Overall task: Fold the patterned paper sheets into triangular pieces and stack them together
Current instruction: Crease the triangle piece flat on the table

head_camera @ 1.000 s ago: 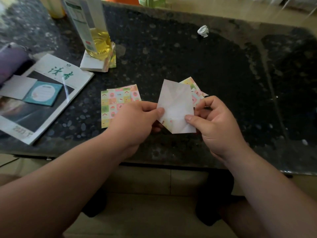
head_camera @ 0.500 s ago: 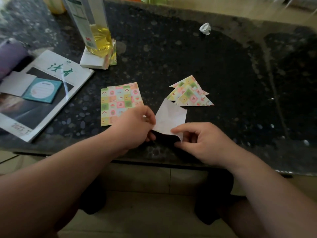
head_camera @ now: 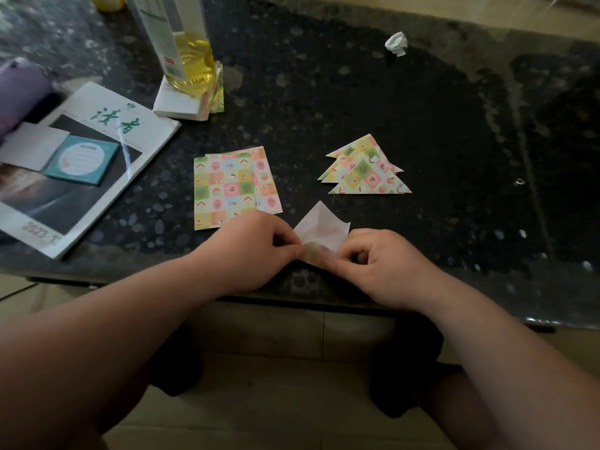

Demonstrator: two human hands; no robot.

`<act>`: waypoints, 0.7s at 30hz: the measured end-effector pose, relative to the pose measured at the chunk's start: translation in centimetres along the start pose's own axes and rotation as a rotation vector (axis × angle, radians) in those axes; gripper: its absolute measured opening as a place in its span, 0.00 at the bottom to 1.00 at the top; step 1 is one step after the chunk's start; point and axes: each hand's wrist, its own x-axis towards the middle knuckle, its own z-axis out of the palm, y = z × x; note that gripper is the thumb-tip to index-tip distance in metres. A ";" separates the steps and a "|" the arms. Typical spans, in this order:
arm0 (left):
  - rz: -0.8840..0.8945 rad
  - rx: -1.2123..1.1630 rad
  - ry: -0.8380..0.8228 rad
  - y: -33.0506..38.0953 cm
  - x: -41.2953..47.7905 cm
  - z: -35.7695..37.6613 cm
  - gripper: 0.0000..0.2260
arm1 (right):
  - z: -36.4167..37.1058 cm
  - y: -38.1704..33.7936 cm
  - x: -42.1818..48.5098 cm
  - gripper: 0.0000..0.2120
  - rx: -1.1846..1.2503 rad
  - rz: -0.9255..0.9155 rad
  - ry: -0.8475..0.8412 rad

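Note:
A paper sheet point(head_camera: 322, 229), white side up, lies near the table's front edge with its near edge turned up to show the pattern. My left hand point(head_camera: 256, 245) pinches that near edge from the left. From the right, my right hand point(head_camera: 376, 261) pinches the same edge. Flat patterned sheets point(head_camera: 227, 186) lie just beyond my left hand. A stack of folded patterned triangles point(head_camera: 365, 168) sits beyond my right hand.
A magazine point(head_camera: 87, 164) with a teal notepad point(head_camera: 81, 159) on it lies at the left on the dark speckled table point(head_camera: 324, 102). A bottle of yellow liquid point(head_camera: 185, 56) stands on more paper at the back. A crumpled white scrap point(head_camera: 396, 43) lies far back.
The sheet, held up in the air a second ago, has come down onto the table near its front edge. Both hands now pinch its near edge, which is turned up.

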 end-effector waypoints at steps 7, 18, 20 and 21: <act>-0.016 0.026 0.113 -0.2 0.1 0.6 0.08 | 0.3 -1.0 0.6 0.12 0.041 0.208 0.104; 0.104 0.154 0.198 -0.7 -0.5 2.2 0.15 | 1.1 -2.0 1.3 0.09 -0.071 0.271 0.171; 0.153 0.186 0.228 -1.2 -0.4 2.4 0.16 | 1.1 -2.1 1.4 0.10 -0.060 0.277 0.183; 0.193 0.222 0.239 -1.5 -0.2 2.5 0.12 | 1.0 -2.1 1.4 0.09 -0.056 0.278 0.193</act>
